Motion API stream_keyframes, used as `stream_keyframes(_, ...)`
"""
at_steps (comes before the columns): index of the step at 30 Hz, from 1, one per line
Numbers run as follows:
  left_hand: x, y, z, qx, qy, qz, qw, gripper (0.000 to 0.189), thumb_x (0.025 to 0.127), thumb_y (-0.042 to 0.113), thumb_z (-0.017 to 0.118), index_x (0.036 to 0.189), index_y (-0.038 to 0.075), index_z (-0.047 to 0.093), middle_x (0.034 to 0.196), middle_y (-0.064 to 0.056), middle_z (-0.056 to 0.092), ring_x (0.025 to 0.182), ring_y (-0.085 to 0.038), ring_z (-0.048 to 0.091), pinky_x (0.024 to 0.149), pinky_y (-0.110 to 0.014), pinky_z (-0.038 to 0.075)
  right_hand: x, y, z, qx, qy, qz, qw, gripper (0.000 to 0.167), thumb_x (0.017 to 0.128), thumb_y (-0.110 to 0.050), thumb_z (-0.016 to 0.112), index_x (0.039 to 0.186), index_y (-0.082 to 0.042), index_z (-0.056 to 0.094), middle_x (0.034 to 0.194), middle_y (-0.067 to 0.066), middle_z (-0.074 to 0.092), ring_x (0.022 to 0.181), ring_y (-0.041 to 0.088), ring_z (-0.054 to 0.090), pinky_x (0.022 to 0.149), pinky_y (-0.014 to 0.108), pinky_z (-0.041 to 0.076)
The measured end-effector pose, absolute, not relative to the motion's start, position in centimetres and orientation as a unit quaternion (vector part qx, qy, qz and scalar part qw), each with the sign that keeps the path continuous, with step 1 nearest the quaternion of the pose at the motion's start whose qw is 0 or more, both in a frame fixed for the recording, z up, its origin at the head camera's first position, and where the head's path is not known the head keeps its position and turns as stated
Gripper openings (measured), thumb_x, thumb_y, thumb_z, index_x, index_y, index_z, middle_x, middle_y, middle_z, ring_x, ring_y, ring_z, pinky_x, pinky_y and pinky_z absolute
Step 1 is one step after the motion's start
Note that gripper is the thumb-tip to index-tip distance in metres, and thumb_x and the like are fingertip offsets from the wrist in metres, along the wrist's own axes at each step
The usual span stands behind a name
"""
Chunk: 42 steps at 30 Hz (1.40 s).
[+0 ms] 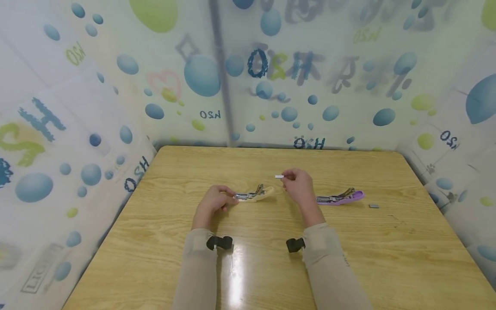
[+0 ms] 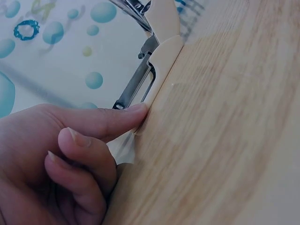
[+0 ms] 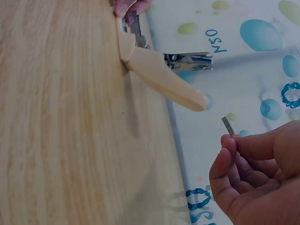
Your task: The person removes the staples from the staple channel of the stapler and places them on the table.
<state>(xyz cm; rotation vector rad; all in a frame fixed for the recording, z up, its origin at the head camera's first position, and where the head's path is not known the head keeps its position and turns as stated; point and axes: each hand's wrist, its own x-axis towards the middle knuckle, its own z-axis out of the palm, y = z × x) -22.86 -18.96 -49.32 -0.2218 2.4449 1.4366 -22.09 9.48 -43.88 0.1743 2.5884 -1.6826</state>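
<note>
A cream stapler lies opened out on the table, its metal parts exposed and its top cover swung back to the right. My left hand holds it at its left end between thumb and fingers; the left wrist view shows a fingertip against the base's tip and other fingers curled. Above the table, right of this stapler, my right hand pinches a short strip of staples between thumb and forefinger. The strip sticks out to the left, apart from the stapler.
A purple stapler, also opened out, lies right of my right wrist, which covers part of it. Farther right is a small grey strip of staples. Patterned curtains stand behind and beside the wooden table.
</note>
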Motion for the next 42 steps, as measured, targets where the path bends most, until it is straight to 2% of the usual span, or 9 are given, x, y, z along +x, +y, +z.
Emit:
stream_keyframes(4, -22.8, -19.0, -49.2, -0.08, 0.849, 0.501, 0.151, 0.034, 0.085, 0.014, 0.089, 0.116, 0.005, 0.077, 0.061, 0.004, 0.057, 0.046, -0.008, 0.05, 0.046, -0.022, 0.038, -22.1, 9.8, -44.6, 0.061, 0.85, -0.522, 0.029, 0.023, 0.107, -0.008, 0.061, 0.125, 0.0, 0.071, 0.118, 0.019, 0.07, 0.102, 0.027, 0.07, 0.079, 0.027, 0.057)
stream_keyframes(12, -22.7, -19.0, -49.1, -0.083, 0.847, 0.503, 0.15, 0.033, 0.086, 0.014, 0.089, 0.116, 0.005, 0.077, 0.068, 0.002, 0.061, 0.047, -0.007, 0.05, 0.046, -0.021, 0.038, -21.6, 10.2, -45.2, 0.067, 0.863, -0.498, 0.04, 0.021, 0.106, -0.009, 0.063, 0.122, -0.001, 0.072, 0.118, 0.019, 0.072, 0.101, 0.027, 0.069, 0.081, 0.03, 0.056)
stream_keyframes(23, -22.8, -19.0, -49.1, -0.076, 0.851, 0.498, 0.148, 0.034, 0.086, 0.014, 0.088, 0.117, 0.005, 0.077, 0.063, 0.003, 0.057, 0.048, -0.008, 0.049, 0.047, -0.022, 0.038, -21.1, 10.5, -47.0, 0.052, 0.881, -0.463, 0.08, 0.02, 0.105, -0.01, 0.063, 0.121, -0.004, 0.073, 0.121, 0.016, 0.072, 0.108, 0.028, 0.065, 0.096, 0.042, 0.053)
stream_keyframes(32, -22.8, -19.1, -49.2, -0.083, 0.853, 0.492, 0.151, 0.035, 0.086, 0.016, 0.088, 0.118, 0.006, 0.076, 0.067, 0.003, 0.062, 0.048, -0.007, 0.05, 0.046, -0.022, 0.038, -20.5, 10.4, -47.6, 0.041, 0.885, -0.455, 0.091, 0.017, 0.104, -0.016, 0.068, 0.115, -0.006, 0.075, 0.114, 0.014, 0.072, 0.101, 0.026, 0.064, 0.09, 0.04, 0.053)
stream_keyframes(37, -22.7, -19.1, -49.0, -0.082, 0.853, 0.491, 0.156, 0.035, 0.087, 0.017, 0.088, 0.118, 0.007, 0.077, 0.065, 0.003, 0.061, 0.048, -0.008, 0.05, 0.047, -0.022, 0.039, -20.5, 10.5, -47.9, 0.039, 0.886, -0.453, 0.085, 0.014, 0.103, -0.01, 0.067, 0.113, -0.005, 0.075, 0.114, 0.014, 0.074, 0.104, 0.028, 0.067, 0.094, 0.044, 0.054)
stream_keyframes(42, -22.7, -18.9, -48.9, -0.08, 0.851, 0.495, 0.157, 0.034, 0.087, 0.017, 0.088, 0.117, 0.007, 0.077, 0.067, 0.003, 0.063, 0.049, -0.008, 0.051, 0.048, -0.023, 0.039, -20.4, 10.7, -48.2, 0.034, 0.893, -0.441, 0.084, 0.014, 0.101, -0.005, 0.066, 0.112, -0.002, 0.075, 0.109, 0.015, 0.074, 0.1, 0.027, 0.066, 0.092, 0.043, 0.054)
